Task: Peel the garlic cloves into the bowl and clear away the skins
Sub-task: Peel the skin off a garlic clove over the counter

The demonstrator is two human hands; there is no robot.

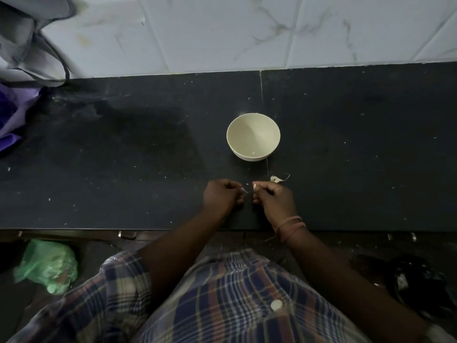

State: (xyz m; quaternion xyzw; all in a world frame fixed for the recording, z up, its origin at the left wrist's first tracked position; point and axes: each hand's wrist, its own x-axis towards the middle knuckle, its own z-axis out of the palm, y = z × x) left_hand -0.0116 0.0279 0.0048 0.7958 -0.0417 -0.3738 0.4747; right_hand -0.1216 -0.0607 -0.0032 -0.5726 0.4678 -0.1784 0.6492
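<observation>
Both hands sit near the front edge of the dark stone surface (99, 149): my right hand (274, 198) pinches a pale garlic clove (254, 186), my left hand (221, 195) pinches a skin sliver (244, 190). The clove may slip and miss the round cream bowl (253, 136); the loose skins (277, 179) may scatter.

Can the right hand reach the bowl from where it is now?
Probably yes. The bowl stands just beyond the right hand, with only bare counter between, though that hand is pinching a clove.

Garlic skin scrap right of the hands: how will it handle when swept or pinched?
The skin scrap looks thin and curled with a trailing wisp, so probably very light and floppy. It may scatter or cling rather than slide cleanly on the dark counter. Likely crumples or tears when pinched.
</observation>
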